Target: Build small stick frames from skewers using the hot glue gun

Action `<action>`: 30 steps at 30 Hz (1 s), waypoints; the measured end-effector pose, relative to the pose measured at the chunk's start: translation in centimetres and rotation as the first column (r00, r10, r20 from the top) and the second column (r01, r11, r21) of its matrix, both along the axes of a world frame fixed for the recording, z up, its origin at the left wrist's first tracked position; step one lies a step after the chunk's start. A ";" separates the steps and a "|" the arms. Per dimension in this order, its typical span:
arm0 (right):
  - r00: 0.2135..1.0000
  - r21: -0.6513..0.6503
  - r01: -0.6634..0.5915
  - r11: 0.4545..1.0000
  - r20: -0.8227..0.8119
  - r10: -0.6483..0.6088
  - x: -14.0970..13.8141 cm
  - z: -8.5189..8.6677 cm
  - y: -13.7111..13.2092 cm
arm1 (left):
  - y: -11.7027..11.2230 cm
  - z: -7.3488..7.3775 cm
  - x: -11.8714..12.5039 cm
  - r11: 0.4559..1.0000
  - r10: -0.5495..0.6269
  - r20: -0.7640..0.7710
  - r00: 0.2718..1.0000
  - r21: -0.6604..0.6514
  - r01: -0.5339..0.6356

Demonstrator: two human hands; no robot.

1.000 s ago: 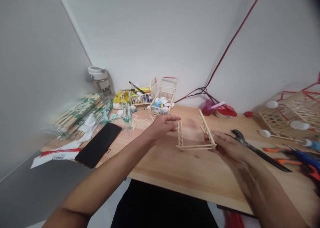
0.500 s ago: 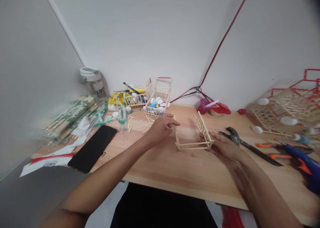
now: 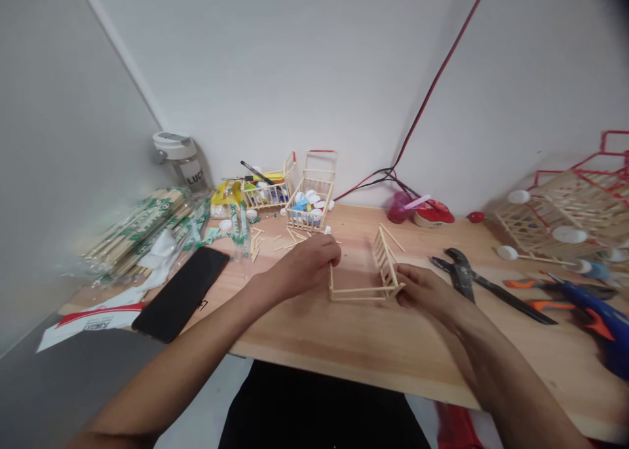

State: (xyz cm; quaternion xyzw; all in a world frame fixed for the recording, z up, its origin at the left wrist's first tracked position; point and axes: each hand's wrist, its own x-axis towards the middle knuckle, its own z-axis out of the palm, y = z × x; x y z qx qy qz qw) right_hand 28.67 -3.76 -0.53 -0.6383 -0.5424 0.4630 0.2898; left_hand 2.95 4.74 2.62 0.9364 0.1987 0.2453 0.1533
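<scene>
A small frame of thin wooden sticks [image 3: 361, 294] stands on the table between my hands, its slatted side upright on the right. My right hand [image 3: 423, 288] grips that slatted side at its lower right corner. My left hand [image 3: 314, 260] has its fingers curled round the stick at the frame's left end, and its fingertips are partly hidden. Behind my left hand lie several short cut sticks [image 3: 295, 236]. Past them stands a finished little stick cart [image 3: 314, 185] holding bottle caps.
Pliers [image 3: 466, 278] and a blue glue gun [image 3: 584, 311] lie to the right, before stick carts with red handles [image 3: 565, 200]. A phone [image 3: 181, 295], bagged sticks [image 3: 137, 229] and a lidded jar [image 3: 181, 160] sit left. A second filled cart [image 3: 268, 190] stands at the back.
The stick frame has shifted left and turned slightly, with its slatted side more upright. My left hand has closed at its left end; my right hand has moved left with it.
</scene>
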 end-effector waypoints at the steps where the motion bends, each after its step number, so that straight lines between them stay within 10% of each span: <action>1: 0.999 0.009 -0.021 1.000 0.044 0.021 -0.1 0.0 -0.1 | -0.1 0.2 -0.3 1.000 -0.007 -0.023 1.000 0.005 0.008; 30: 0.939 0.404 -0.020 0.914 0.321 -0.122 -1.3 2.7 1.7 | 0.2 -1.8 -2.6 0.996 0.080 0.071 0.994 -0.048 -0.077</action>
